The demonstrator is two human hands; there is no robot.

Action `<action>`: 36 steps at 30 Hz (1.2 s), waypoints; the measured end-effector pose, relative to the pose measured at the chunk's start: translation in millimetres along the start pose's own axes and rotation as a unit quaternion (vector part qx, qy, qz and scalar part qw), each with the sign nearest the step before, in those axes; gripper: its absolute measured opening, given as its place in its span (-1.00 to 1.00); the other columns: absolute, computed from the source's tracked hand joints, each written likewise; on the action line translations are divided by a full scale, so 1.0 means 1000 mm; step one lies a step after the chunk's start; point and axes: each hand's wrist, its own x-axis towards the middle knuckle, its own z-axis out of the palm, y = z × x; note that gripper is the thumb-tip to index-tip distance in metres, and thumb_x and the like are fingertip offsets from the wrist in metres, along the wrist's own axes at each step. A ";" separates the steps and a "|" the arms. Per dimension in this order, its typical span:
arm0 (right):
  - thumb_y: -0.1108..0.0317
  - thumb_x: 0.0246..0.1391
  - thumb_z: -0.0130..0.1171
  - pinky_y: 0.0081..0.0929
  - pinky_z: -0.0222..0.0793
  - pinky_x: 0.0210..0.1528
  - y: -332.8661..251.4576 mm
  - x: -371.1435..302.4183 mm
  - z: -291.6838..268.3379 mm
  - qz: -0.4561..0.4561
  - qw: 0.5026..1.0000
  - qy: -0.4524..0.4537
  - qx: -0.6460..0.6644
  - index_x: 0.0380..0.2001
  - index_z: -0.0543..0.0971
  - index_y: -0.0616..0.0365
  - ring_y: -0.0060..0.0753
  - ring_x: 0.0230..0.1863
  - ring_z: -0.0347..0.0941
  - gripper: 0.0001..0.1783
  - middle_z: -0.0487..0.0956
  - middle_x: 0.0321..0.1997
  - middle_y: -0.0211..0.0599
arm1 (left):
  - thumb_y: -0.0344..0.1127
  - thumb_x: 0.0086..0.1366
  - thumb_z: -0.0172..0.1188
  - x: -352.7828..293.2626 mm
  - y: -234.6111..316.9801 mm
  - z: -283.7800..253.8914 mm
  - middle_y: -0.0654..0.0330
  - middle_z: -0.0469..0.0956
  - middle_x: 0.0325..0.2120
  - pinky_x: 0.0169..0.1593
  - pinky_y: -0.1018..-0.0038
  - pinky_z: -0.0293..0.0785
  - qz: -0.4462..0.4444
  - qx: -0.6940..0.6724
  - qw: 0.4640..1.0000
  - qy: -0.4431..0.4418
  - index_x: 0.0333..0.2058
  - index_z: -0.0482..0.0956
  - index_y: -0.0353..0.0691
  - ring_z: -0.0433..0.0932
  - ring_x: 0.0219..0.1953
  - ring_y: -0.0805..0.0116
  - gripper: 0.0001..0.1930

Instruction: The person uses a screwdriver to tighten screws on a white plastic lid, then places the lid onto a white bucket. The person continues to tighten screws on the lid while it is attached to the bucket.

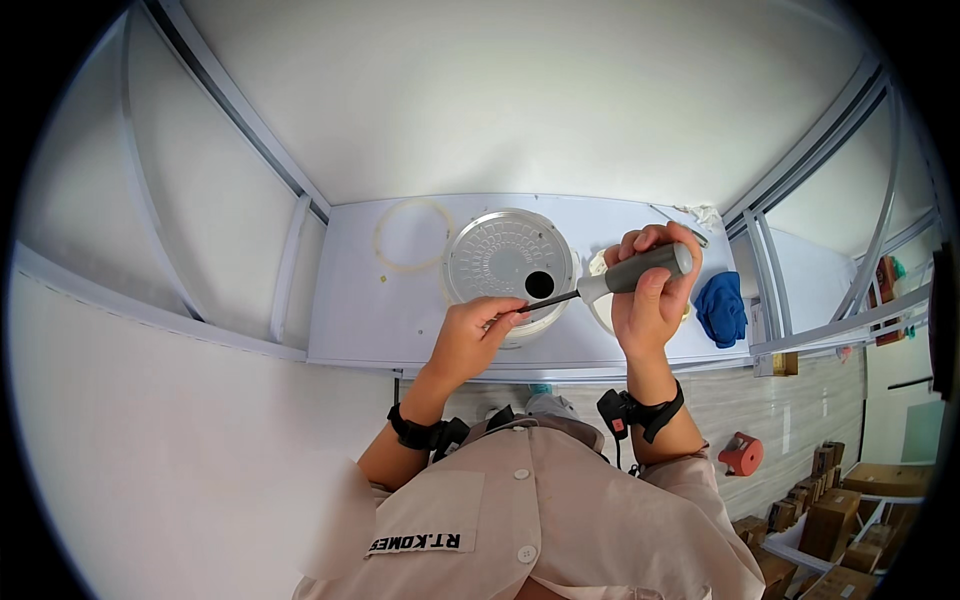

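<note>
A screwdriver with a thick grey handle (640, 268) slants above the table, its dark shaft pointing down to the left. My right hand (643, 315) is wrapped round the handle. At the shaft's tip, the thumb and fingers of my left hand (466, 340) are pinched together; whether a small screw sits there I cannot make out. Just beyond my left hand stands a round appliance part with a perforated silver metal face (490, 245) and a black round spot (538, 284) on it. Partly hidden behind my right hand is a pale round part (602, 312).
On the light table (350, 320), a thin yellowish ring (378, 240) lies at the left. A blue cloth (722, 308) is at the right edge, with a slim metal tool (682, 224) and crumpled white material (708, 214) behind. A metal frame post (770, 280) borders the right side.
</note>
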 end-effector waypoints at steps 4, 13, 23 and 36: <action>-0.04 0.33 0.34 -0.28 0.42 0.02 0.000 0.001 -0.003 0.010 1.000 -0.010 -0.016 0.39 0.22 -0.02 -0.39 -0.06 0.35 -0.24 0.40 0.00 -0.31 | -0.50 0.42 0.30 0.001 0.002 -0.001 -0.01 0.77 -0.17 -0.02 0.46 0.69 -0.004 0.002 1.000 -0.008 -0.04 0.72 -0.40 0.78 -0.10 0.28 -0.82; 0.16 0.34 0.34 -0.23 0.55 0.14 -0.016 0.010 -0.007 -0.004 0.991 -0.053 -0.126 0.61 -0.02 0.15 -0.28 -0.01 0.60 0.00 0.59 0.00 -0.12 | -0.49 0.42 0.31 -0.002 0.001 -0.001 0.03 0.79 -0.22 -0.07 0.48 0.66 0.006 -0.007 1.000 0.014 -0.05 0.73 -0.38 0.78 -0.15 0.33 -0.82; 0.29 0.34 0.33 -0.23 0.55 0.21 -0.034 0.016 -0.008 0.044 0.981 -0.113 -0.153 0.58 0.07 0.21 -0.32 0.10 0.54 -0.08 0.49 0.10 -0.22 | -0.50 0.40 0.33 -0.001 -0.005 0.000 0.04 0.78 -0.23 -0.07 0.46 0.66 0.022 0.002 1.000 0.002 -0.08 0.73 -0.37 0.78 -0.16 0.31 -0.84; 0.42 0.27 0.37 -0.26 0.66 0.06 -0.031 0.007 0.002 0.056 0.972 -0.112 -0.197 0.57 0.01 0.14 -0.23 0.00 0.68 -0.03 0.58 0.06 -0.07 | -0.39 0.37 0.33 0.002 -0.004 0.011 0.08 0.76 -0.25 -0.14 0.30 0.63 0.102 0.119 0.987 0.026 -0.01 0.73 -0.23 0.72 -0.22 0.11 -0.76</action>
